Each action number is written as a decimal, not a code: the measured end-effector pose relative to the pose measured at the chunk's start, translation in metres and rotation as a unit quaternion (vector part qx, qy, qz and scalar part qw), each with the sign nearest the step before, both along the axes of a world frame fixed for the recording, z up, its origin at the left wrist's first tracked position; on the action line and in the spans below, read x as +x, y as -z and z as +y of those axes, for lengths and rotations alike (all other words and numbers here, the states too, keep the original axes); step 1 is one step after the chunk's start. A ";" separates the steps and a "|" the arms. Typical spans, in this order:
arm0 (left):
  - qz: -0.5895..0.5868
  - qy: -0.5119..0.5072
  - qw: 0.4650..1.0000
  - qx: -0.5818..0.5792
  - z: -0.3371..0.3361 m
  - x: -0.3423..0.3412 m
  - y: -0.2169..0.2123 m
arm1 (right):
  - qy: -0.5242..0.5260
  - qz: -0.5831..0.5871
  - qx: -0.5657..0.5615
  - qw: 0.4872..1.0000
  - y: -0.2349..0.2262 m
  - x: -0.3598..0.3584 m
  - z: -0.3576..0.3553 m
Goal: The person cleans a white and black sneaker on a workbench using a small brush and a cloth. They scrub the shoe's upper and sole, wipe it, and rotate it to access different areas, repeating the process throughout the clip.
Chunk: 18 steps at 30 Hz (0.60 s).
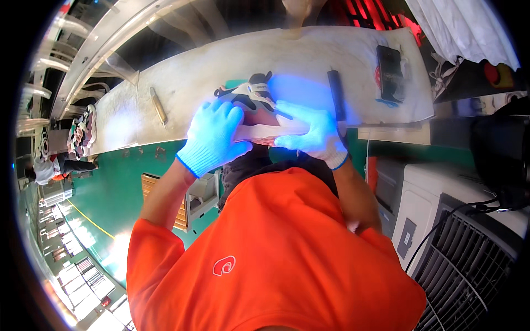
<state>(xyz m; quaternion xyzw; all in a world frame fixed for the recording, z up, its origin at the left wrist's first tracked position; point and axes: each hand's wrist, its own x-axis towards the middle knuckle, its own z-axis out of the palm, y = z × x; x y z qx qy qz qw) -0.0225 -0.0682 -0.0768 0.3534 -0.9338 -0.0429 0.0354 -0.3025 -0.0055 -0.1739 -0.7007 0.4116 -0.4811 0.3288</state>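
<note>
Both gloved hands are wrapped around a sneaker (255,107) at the near edge of the long pale workbench (210,71), right in front of the orange shirt. The shoe lies on its side with its long axis running left to right, white sole toward the person, dark upper and laces facing away.

The left hand (212,138) is curled over the left end, fingers closed down on the upper and sole. The right hand (309,132) grips the right end, fingers laid flat along the sole (thumb is hidden, so I can't tell how it's clamping). So the shoe sits between the two hands, touching both, neither one nearer.

Farther back on the bench: a slim tool (158,105) to the left, a dark stick-like tool (335,94) just right of the shoe, and a black phone-like device (389,63) further right.
</note>
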 end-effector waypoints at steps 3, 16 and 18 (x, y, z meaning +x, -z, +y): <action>0.058 0.031 0.998 -0.003 -0.002 -0.007 0.006 | -0.017 -0.085 0.161 0.983 -0.012 0.001 0.004; 0.172 -0.058 0.978 0.100 -0.007 -0.019 0.023 | -0.014 -0.125 0.253 0.959 -0.004 0.007 0.005; 0.171 -0.062 0.978 0.107 -0.008 -0.021 0.021 | 0.000 -0.078 0.218 0.973 -0.009 0.007 0.003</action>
